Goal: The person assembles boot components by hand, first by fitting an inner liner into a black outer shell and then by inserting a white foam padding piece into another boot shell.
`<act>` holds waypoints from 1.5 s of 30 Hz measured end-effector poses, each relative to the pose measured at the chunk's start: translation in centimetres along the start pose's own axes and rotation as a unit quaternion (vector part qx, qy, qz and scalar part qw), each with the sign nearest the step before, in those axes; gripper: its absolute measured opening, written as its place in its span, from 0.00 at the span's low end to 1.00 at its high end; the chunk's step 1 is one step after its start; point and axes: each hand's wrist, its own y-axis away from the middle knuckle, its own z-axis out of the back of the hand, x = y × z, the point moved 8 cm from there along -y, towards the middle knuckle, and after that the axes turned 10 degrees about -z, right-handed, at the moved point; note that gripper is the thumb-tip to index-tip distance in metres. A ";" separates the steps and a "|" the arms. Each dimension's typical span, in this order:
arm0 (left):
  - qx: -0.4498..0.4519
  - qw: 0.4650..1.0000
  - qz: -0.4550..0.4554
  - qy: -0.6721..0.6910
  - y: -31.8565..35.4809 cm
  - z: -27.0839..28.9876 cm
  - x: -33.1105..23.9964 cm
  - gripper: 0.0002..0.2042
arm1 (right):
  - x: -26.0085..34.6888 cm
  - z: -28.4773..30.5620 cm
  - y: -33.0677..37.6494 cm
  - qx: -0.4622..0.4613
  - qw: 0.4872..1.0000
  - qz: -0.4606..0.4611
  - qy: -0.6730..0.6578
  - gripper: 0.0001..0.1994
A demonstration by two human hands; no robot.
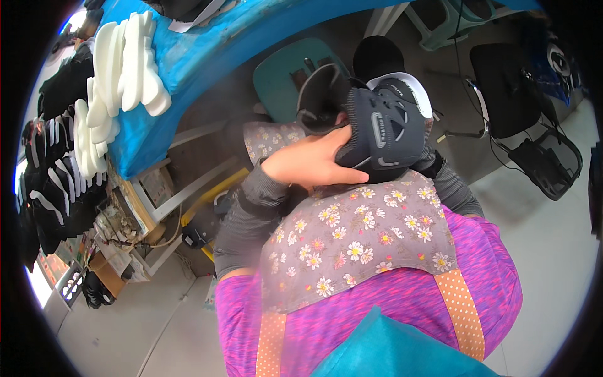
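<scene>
My left hand (317,160) is closed on a black shoe (392,129), its thumb lying along the near side and its fingers reaching into the opening. The shoe has grey trim and a white sole edge, and is held above my flowered apron (358,242). From the right, my right forearm (453,185) runs up behind the shoe, which hides most of that hand and its fingers. Just left of the shoe is a dark, glossy, hollow piece (320,100); I cannot tell whether it joins the shoe.
Ahead stands a teal stool (276,81) with tools on it. A blue-covered table (207,69) carries stacked white soles (125,66) on the left. Beside it are rows of black shoe pieces (59,173). A black chair (505,94) stands at right, with a cable hanging near it.
</scene>
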 end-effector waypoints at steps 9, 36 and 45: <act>-0.180 0.952 -0.016 0.246 4.4 0.6 5.1 0.32 | -2.6 1.1 3.9 0.095 0.988 -0.111 0.058 0.15; -0.246 0.710 -0.318 0.577 8.7 4.3 6.7 0.40 | 16.6 6.8 -1.7 -0.242 0.848 0.282 0.376 0.09; -0.242 0.673 -0.328 0.617 8.1 2.7 7.8 0.39 | 16.1 12.1 -1.6 -0.375 0.895 0.203 0.134 0.08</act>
